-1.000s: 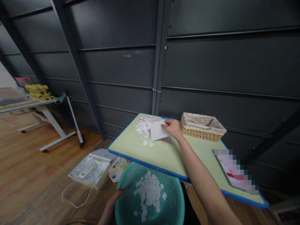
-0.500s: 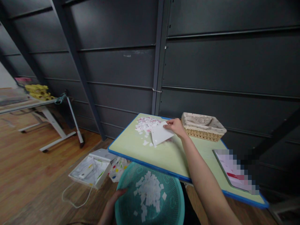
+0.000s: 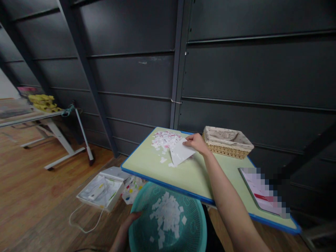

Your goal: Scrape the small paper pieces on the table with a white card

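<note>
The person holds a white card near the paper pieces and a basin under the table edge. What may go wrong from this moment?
1. The small paper scraps lie spread wider than the white card in the right hand, so some may slip past its sides.
2. The teal plastic basin, held by the left hand alone, covers only part of the near edge of the green table; scraps pushed askew may land on the wooden floor.

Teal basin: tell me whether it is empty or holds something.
Not empty. White paper scraps lie on the bottom of the basin, well below its rim. The left hand holds that rim.
</note>
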{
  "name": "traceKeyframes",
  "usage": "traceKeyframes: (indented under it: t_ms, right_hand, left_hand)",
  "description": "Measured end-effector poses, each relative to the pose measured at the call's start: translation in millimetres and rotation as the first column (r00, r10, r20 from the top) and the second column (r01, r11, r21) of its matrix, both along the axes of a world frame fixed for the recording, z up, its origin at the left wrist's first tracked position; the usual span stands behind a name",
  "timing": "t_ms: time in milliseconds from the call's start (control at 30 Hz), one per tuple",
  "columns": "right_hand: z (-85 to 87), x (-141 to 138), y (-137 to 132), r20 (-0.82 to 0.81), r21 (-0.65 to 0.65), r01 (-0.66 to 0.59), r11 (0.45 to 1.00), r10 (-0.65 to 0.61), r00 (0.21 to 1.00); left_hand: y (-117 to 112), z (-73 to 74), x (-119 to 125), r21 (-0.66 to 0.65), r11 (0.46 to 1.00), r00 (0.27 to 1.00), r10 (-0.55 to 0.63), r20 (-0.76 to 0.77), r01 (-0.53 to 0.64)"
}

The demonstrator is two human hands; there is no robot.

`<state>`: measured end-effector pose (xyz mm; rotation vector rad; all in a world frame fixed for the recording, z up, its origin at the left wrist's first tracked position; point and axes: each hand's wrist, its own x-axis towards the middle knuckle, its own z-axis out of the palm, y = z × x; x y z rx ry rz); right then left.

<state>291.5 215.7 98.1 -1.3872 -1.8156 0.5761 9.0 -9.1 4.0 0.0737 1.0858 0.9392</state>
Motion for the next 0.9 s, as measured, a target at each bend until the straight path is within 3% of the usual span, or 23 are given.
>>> traceKeyframes:
  t_ms: [367,600,900]
  right_hand:
    - [-1.5,0.4,1.6,-0.007,0.030,0.054,0.998,-0.054,0.999]
    - [3.3,13.5,0.5,-0.077,-0.050,0.026,0.998,-0.030,0.997]
    - [2.4,10.9,-0.8,-0.083,-0.131,-0.032,0.991,0.021,0.996]
  left_hand:
    - [0.5,-6.0,-3.3,0.023,1.000,1.000,-0.017,-0.006,0.017]
    - [1.1,-2.0,-1.3,0.007,1.000,1.000,-0.006,-0.020,0.006]
    - [1.6,-2.7,-4.2,0.010,1.000,1.000,0.010,0.018,-0.010]
